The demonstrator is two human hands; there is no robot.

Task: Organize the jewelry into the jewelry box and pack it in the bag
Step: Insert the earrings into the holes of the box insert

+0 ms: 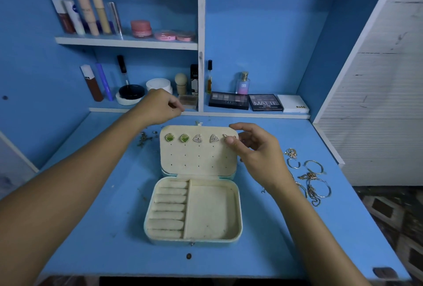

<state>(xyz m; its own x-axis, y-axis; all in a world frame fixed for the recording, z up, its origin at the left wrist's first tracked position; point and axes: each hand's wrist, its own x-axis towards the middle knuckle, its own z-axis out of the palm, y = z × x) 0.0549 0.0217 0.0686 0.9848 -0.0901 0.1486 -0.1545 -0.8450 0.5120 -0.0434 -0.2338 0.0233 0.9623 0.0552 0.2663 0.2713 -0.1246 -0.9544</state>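
The head view shows the right hand (256, 148) pinching a small earring (226, 136) against the jewelry box (194, 194) lid's top-right corner, seemingly to peg it, while the left hand (160, 106), fingers curled, hovers behind; whether it holds anything is unclear.

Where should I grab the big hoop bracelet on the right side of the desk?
Pinch the hoop bracelet on its outer right arc, coming from above and the right. That stretch of thin wire lies clear on the desk, while its left side seems tangled with the chain pile.

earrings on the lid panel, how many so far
5: two green, two triangular, all top row; a fifth at its right end, partly hidden by the right hand.
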